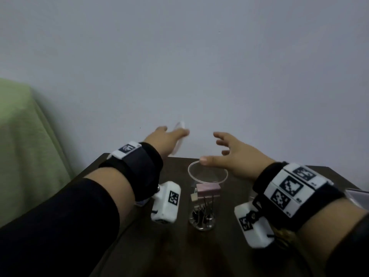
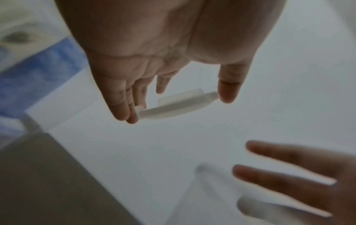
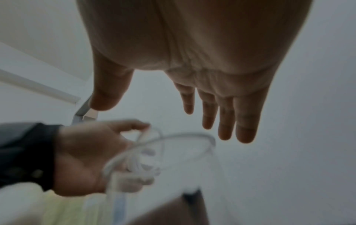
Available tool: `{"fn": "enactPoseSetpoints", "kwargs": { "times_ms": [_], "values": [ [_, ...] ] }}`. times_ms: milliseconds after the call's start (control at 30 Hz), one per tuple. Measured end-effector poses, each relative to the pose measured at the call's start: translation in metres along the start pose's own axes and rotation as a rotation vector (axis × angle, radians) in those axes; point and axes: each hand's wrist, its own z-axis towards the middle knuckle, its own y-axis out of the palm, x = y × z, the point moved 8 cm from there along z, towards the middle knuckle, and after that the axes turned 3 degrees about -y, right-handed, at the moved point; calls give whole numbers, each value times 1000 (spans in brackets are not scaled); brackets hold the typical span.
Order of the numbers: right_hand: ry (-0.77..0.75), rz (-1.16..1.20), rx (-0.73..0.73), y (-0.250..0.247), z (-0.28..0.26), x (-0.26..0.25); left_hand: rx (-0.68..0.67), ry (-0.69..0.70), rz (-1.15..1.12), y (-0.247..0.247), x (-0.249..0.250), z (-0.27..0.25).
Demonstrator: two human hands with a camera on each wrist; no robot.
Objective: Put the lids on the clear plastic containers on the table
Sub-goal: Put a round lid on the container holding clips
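A clear plastic container [image 1: 207, 173] stands uncovered in the middle of the dark table [image 1: 179, 248], with black and pink binder clips [image 1: 202, 212] inside. My left hand [image 1: 173, 135] is raised behind and to the left of the container. It pinches a clear round lid [image 2: 173, 109] edge-on between thumb and fingertips. My right hand [image 1: 210, 147] hovers just above the container's right rim, fingers spread and holding nothing. In the right wrist view the container's rim [image 3: 192, 136] lies under the straight fingers [image 3: 244, 121], blurred.
A plain wall rises right behind the table's far edge. A green cloth-covered shape [image 1: 24, 148] stands to the left of the table. Part of another clear plastic item [image 1: 357, 194] shows at the right edge, behind my right wrist.
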Motion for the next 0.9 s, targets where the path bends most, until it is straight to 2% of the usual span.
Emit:
{"fn": "enactPoseSetpoints", "kwargs": {
  "times_ms": [67, 133, 233, 300, 367, 467, 500, 567, 633, 733, 900],
  "values": [
    [-47, -21, 18, -8, 7, -11, -99, 11, -232, 3, 15, -14],
    [-92, 8, 2, -9, 15, -25, -255, -9, -403, 19, 24, -30],
    [-153, 105, -41, -4, 22, -40, -401, -17, -504, 43, 33, -49],
    [-174, 90, -15, -5, 23, -43, -455, -35, -554, 52, 33, -56],
    [-169, 76, 23, -8, 22, -42, -429, -37, -512, 49, 30, -58],
    [-127, -103, 48, -16, 21, -34, -221, -35, -315, 27, 21, -46],
    [-107, -204, 28, -16, 20, -32, -156, -34, -229, 20, 17, -43],
    [-66, -398, -76, -7, 18, -25, -112, -63, -129, 16, 5, -38],
    [-49, -526, -188, 7, 14, -18, -139, -161, -139, 24, -12, -37],
    [-19, -582, -301, 22, 10, -10, -246, -256, -166, 45, -30, -39],
    [-44, -579, -331, 29, 10, -7, -294, -281, -210, 59, -43, -39]
  ]
}}
